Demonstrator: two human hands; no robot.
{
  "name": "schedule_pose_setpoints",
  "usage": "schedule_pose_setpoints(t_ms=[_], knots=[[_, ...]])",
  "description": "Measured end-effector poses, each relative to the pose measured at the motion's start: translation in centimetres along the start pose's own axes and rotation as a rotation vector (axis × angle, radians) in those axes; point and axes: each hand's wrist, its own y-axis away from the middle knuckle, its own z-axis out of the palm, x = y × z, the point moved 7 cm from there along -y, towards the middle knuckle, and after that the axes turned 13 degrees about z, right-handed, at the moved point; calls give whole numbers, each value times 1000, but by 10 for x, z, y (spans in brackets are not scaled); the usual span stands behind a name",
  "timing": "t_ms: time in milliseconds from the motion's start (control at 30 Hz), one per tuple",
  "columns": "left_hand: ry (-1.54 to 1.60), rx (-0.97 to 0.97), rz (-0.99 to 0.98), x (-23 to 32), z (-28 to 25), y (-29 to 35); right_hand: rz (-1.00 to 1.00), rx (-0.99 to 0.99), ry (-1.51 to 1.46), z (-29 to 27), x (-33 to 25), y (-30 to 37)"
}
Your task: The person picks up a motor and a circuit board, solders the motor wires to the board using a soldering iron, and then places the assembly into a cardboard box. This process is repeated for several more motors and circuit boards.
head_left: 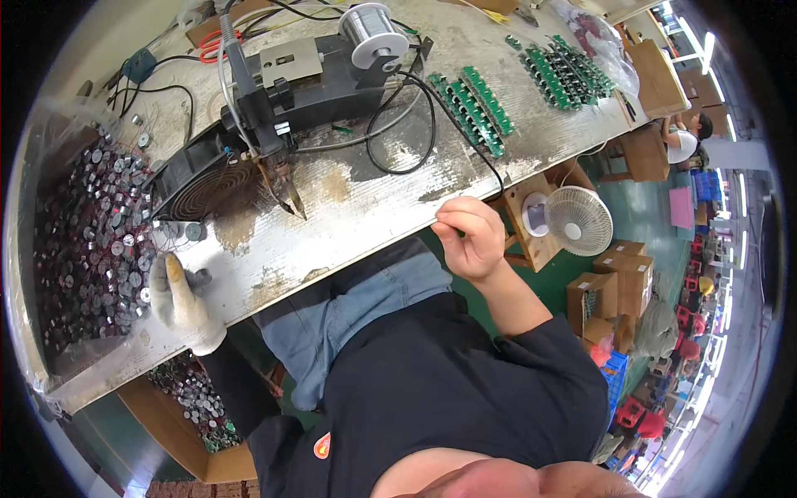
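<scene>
My desk [374, 203]: pale top, worn, brown and dark stains, worst around the middle and toward the right. Left end: big heap of small metal motors [95, 241], clear plastic along its rim; can't tell if there's a tray under it. One loose motor [194, 231] just beside the heap. Next to that, black round grille [212, 191], then black soldering machine [328, 108]. Teal box [139, 65] and red-handled scissors [219, 46] at the back. Black cable [434, 133] looped right of the machine. Further right, two groups of green board strips [491, 101], clear bag [616, 62] beside the farther one.
</scene>
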Motion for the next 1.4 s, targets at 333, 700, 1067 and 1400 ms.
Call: schedule_pose_setpoints(t_ms=[333, 700, 1067, 1400], knots=[[61, -4, 103, 10, -12, -5, -259, 84, 216, -13, -6, -7], [-68, -142, -16, 10, 27, 40, -209, 82, 166, -21, 9, -10], [-53, -191, 66, 16, 37, 45, 740, 140, 267, -100, 199, -64], [43, -343, -44, 22, 52, 53, 773, -228, 290, -65, 269, -93]])
